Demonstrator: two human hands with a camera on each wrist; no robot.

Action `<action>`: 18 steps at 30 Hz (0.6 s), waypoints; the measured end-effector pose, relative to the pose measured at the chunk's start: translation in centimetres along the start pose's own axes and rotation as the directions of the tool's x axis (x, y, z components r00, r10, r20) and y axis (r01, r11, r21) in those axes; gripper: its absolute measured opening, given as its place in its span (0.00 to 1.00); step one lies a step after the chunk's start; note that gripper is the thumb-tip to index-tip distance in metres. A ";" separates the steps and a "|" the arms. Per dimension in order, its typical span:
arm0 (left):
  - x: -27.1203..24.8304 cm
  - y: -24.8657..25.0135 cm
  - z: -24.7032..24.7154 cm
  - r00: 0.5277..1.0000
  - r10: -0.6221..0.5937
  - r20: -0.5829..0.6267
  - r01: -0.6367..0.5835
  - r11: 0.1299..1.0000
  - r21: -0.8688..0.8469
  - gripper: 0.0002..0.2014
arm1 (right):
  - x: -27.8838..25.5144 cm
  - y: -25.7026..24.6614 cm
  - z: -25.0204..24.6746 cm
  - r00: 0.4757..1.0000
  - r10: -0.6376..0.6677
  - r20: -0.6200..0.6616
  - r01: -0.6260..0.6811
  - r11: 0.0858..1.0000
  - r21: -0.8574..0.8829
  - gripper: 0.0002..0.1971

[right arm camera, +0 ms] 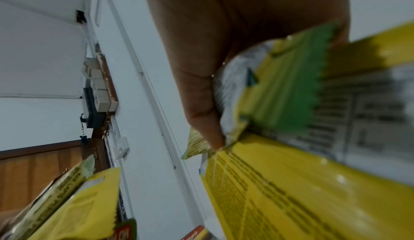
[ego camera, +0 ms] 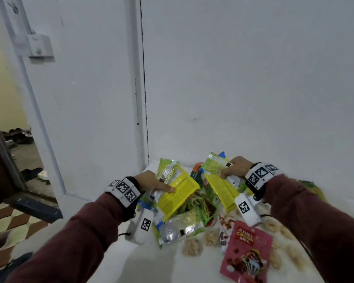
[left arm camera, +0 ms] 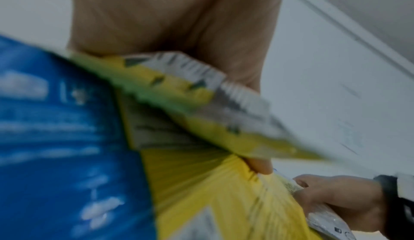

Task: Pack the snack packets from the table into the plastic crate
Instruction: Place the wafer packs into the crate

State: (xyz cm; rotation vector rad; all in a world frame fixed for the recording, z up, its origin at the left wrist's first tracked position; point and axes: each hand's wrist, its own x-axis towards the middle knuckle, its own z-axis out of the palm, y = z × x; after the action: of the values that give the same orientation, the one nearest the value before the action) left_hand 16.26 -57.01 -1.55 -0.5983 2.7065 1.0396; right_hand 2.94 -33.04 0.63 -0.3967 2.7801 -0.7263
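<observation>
Grip, both hands: left hand [ego camera: 151, 183] holds a yellow-and-green bundle of packets [ego camera: 177, 188], thumb on top; right hand [ego camera: 236, 167] pinches a second bundle [ego camera: 219, 176] the same way, both raised over the heap.
Heap [ego camera: 192, 213] — green, silver and blue packets on the white desk [ego camera: 143, 262], against the wall.
Pink packet [ego camera: 246, 252] and loose ring snacks [ego camera: 192, 247] — nearer, untouched.
Crate: not in view.
Progress, judged: early; most packets remain unpacked.
</observation>
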 end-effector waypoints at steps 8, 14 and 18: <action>-1.7 5.6 -2.5 0.931 0.297 -0.211 -0.319 0.944 -0.080 0.29 | -5.7 0.8 -6.9 0.981 -0.065 -0.183 0.072 0.997 0.029 0.16; -4.1 11.3 -2.7 0.841 0.446 -0.307 -0.507 0.847 -0.159 0.27 | -11.7 3.5 -12.6 0.942 -0.071 -0.329 0.094 0.994 0.055 0.12; -6.4 15.9 0.2 0.784 0.524 -0.332 -0.611 0.746 -0.264 0.21 | -16.4 6.8 -15.9 0.914 -0.026 -0.404 0.074 0.992 0.102 0.10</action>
State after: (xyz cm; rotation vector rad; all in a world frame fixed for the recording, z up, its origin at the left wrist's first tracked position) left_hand 15.19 -44.23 9.76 0.1198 3.0097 1.7423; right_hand 12.25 -15.10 13.26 -0.3271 3.0937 -1.0865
